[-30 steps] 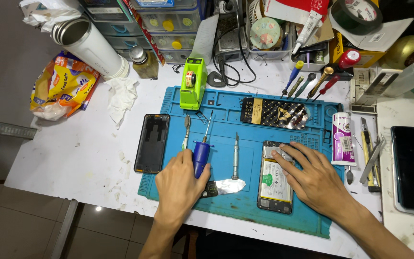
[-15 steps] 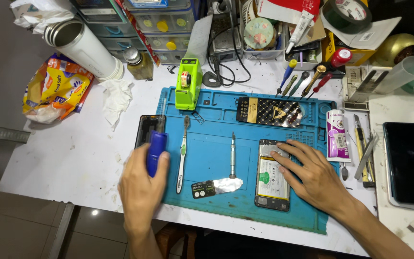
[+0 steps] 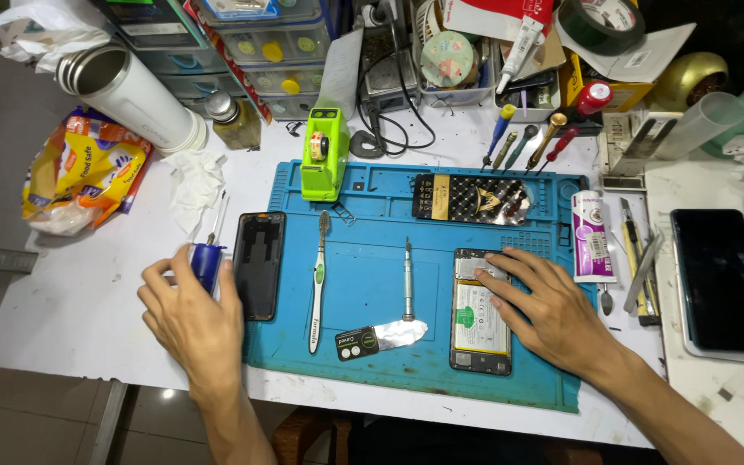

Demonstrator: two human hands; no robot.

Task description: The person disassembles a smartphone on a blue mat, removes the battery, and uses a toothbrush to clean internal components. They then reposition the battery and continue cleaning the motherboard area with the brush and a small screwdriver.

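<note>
My left hand (image 3: 189, 317) grips a blue-handled screwdriver (image 3: 209, 255) over the white table, left of the blue work mat (image 3: 363, 284). Its thin shaft points away from me. A black phone frame (image 3: 257, 263) lies just right of it on the mat's left edge. My right hand (image 3: 553, 312) rests flat on an opened phone (image 3: 478, 317) with its battery showing, fingers spread over its upper part. Between the hands lie a white toothbrush (image 3: 317, 280), a slim metal screwdriver (image 3: 407, 280) and a small card with foil (image 3: 378, 338).
A green tape dispenser (image 3: 324, 155) and a black case of bits (image 3: 473, 198) sit at the mat's far edge. White steel tumbler (image 3: 131, 95), snack bag (image 3: 82, 176) and crumpled tissue (image 3: 195, 185) lie at left. Glue tube (image 3: 592, 237), tweezers, a dark phone (image 3: 719, 280) are at right.
My left hand lifted the blue screwdriver off the mat's middle and carried it left, past the black phone frame, over the bare table. The right hand stayed on the opened phone.
</note>
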